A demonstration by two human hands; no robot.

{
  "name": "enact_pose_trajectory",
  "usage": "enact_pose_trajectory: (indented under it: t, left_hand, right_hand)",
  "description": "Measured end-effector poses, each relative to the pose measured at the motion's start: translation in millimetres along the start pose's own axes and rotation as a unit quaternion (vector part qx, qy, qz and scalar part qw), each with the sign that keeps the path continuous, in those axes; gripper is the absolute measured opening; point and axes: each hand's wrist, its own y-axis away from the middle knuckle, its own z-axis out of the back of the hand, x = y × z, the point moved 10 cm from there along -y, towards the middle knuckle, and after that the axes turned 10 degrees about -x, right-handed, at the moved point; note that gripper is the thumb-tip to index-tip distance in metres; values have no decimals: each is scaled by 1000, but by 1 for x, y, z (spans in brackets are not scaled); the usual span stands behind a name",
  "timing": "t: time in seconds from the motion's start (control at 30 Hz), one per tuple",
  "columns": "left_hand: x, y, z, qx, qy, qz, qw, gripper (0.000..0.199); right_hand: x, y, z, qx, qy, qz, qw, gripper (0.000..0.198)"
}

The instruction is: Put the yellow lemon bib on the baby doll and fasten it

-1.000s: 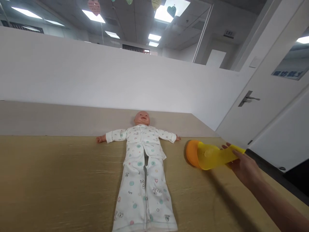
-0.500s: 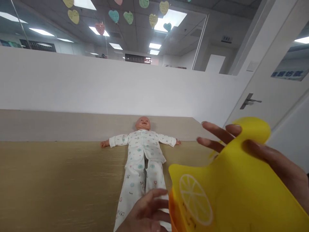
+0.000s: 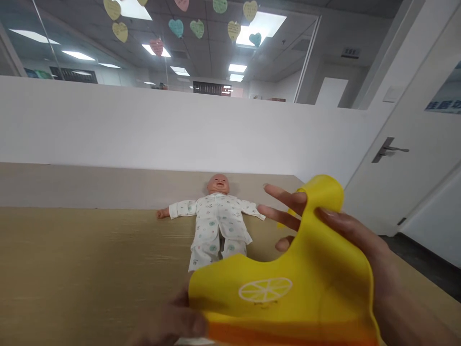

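A yellow silicone baby bib [image 3: 317,274] with a printed lemon slice and an orange lower part is held up in front of me. My right hand [image 3: 356,245] pinches its neck strap between thumb and index finger, the other fingers spread behind it. My left hand [image 3: 173,319], blurred, grips the bib's left edge, with some fingers hidden behind it. Beyond the bib a baby doll [image 3: 218,216] in white printed clothes lies on its back, arms stretched out. The bib and my hands cover the doll's lower legs.
The doll lies on a tan padded surface [image 3: 90,269] that meets a raised beige back edge [image 3: 90,187]. Behind stands a white half wall [image 3: 162,129] topped by glass with heart-shaped notes. A door with a metal handle [image 3: 389,150] is on the right.
The bib has moved left and turned flatter towards me, its orange part now along the bottom. My left hand has gone from open beside it to holding its edge. My view has shifted slightly.
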Motion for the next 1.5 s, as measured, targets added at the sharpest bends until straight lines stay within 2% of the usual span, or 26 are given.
enact_pose_trajectory:
  t: [0.2,0.27,0.4,0.47,0.57,0.67,0.77,0.87,1.03,1.1,1.2,1.3,1.4,1.5]
  left_hand:
    - [-51,-13,20,-96,7,-34,995,22]
    - [-69,-24,23,-116,-21,-50,992,28]
    - [-107,-45,14,-169,-98,-93,976,58]
    - [-123,-56,6,-167,-125,-113,971,67]
    - [-145,-74,0,-133,-146,-155,968,66]
    - [-156,-99,21,-149,-159,-168,961,63]
    - [-160,-130,52,-199,-183,-161,949,60]
    - [-162,-161,72,-226,-198,-154,941,56]
    - [-162,-203,95,-236,-213,-130,939,52]
    - [-162,-217,112,-273,-228,-131,925,48]
    - [-152,-235,144,-339,-236,-129,902,38]
    - [-134,-250,170,-369,-221,-115,895,27]
    - [-114,-261,187,-369,-191,-60,908,19]
    - [-96,-270,193,-336,-133,18,932,17]
  right_hand:
    - [10,-20,-16,19,7,41,999,41]
    - [16,-29,-22,25,19,55,998,43]
    - [32,-55,-20,12,29,118,992,38]
    - [35,-72,-17,8,15,133,991,36]
    - [28,-103,-12,0,-6,131,991,32]
    - [12,-137,-1,-30,-8,122,992,28]
    - [-5,-172,20,-102,25,130,986,26]
    - [-16,-203,39,-162,90,167,968,24]
    - [-37,-255,71,-219,184,198,937,21]
    - [-52,-276,84,-227,200,192,934,19]
    - [-81,-303,105,-242,201,166,935,17]
    - [-120,-323,125,-262,166,103,945,15]
    - [-156,-334,135,-253,135,42,957,10]
    - [-181,-340,137,-232,89,-7,969,5]
